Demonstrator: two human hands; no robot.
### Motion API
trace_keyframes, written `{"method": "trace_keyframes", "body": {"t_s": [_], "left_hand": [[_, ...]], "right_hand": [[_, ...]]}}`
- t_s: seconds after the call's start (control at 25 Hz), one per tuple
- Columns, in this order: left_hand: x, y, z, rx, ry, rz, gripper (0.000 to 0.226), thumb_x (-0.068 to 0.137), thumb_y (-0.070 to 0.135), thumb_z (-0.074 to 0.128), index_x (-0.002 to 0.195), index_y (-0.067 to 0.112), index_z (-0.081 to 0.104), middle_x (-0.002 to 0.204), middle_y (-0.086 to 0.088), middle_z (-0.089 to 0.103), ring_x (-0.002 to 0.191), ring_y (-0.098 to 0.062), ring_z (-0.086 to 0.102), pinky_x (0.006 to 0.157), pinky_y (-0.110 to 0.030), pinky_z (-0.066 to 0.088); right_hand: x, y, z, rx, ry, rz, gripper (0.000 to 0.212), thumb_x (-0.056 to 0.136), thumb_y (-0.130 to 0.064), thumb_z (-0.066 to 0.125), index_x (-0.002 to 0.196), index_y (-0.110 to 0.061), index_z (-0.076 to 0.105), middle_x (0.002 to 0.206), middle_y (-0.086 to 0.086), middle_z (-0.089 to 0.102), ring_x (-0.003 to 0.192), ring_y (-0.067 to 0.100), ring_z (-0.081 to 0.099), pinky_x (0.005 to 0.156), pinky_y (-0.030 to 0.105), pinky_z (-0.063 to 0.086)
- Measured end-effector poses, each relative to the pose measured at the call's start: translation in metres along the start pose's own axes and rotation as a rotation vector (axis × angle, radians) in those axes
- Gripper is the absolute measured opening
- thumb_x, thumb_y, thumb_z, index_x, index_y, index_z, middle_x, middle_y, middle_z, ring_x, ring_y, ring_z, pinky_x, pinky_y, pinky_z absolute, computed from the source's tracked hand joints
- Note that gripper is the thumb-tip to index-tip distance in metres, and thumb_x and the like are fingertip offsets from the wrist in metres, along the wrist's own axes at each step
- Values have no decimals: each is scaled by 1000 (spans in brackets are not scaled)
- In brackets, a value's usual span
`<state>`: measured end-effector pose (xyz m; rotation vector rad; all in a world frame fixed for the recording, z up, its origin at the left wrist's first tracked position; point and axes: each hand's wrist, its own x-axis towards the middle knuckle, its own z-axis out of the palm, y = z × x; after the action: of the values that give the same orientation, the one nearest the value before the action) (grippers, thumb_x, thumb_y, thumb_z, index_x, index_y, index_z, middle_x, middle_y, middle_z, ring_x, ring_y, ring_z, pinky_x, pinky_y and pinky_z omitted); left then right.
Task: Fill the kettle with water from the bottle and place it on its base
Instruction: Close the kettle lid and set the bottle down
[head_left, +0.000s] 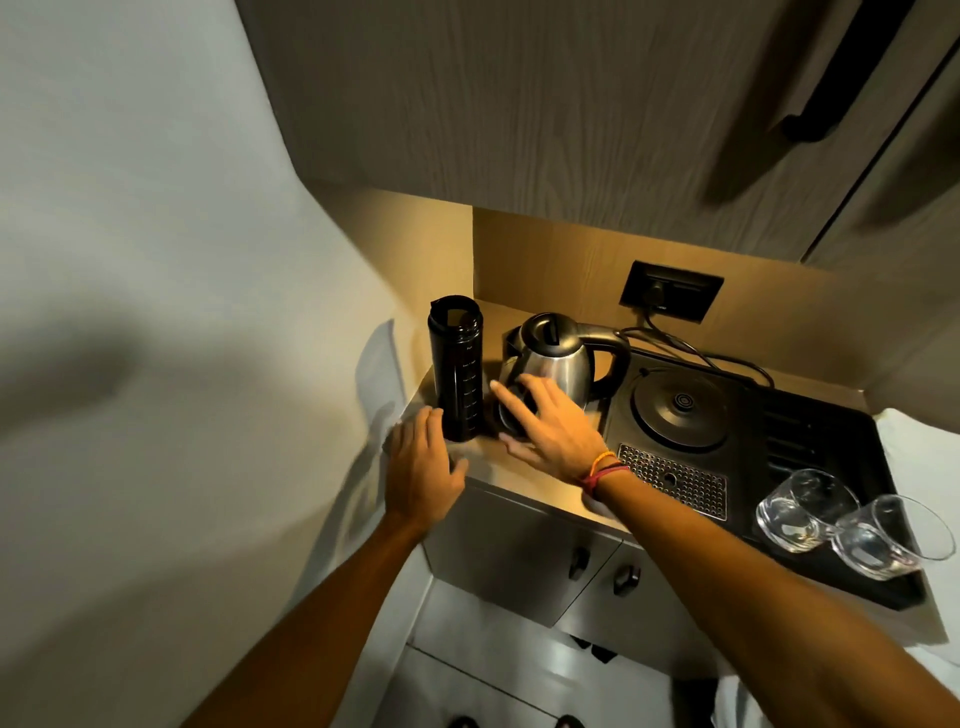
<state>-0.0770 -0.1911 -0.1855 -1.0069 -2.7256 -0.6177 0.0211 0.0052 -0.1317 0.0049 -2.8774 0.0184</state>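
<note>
Lit countertop (524, 480): steel kettle (558, 361) beside black bottle (457, 374), both hands spread, empty.

Small kitchenette nook, hotel-room style tea station. Wood-grain upper cabinet (545, 104) over a lit niche, wall socket (671, 291) beyond the right hand (550, 423), black tray (810, 467) with kettle base (681, 408) and two drinking glasses (852, 525) right of it, steel kettle (556, 358), grey cupboard doors (545, 556) below the table (524, 478).

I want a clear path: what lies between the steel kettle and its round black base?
In the head view, nothing: only the black tray's left edge separates steel kettle from round black base.
</note>
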Motion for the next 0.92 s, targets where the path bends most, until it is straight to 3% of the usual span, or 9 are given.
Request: {"method": "trace_keyframes", "body": {"t_s": [0.16,0.4,0.64,0.76,0.92], "left_hand": [[25,-4,-17,-56,62,-58,88,85,63,55,147,5,36,149,-16,46,137,-31,43,112,-51,38],[58,12,-48,10,108,-62,94,84,70,49,151,7,28,154,-14,41,141,-31,40,115,-52,33],[65,14,-51,-4,80,-45,89,83,68,47,150,11,31,150,-10,46,138,-27,44,116,-52,32],[64,16,-50,20,164,-72,81,83,66,51,141,9,39,138,-12,52,126,-28,52,105,-46,45],[51,33,-50,41,350,44,54,87,53,55,117,7,54,112,-13,57,103,-28,55,85,-40,49]], "right_hand": [[45,5,-59,34,215,91,73,96,-53,39,154,-17,14,142,24,38,124,35,42,100,41,47],[111,-14,-93,71,21,4,73,96,-51,40,155,-22,8,153,18,28,132,38,34,110,50,38],[132,-19,-96,-63,5,-109,69,94,-50,44,152,-22,20,147,17,36,129,37,39,103,47,46],[133,-19,-94,-55,-8,-80,70,94,-51,43,153,-21,17,149,17,34,129,37,38,104,49,47],[116,-7,-86,124,60,-10,76,95,-60,33,155,-28,-1,164,13,7,145,37,23,116,45,28]]}}
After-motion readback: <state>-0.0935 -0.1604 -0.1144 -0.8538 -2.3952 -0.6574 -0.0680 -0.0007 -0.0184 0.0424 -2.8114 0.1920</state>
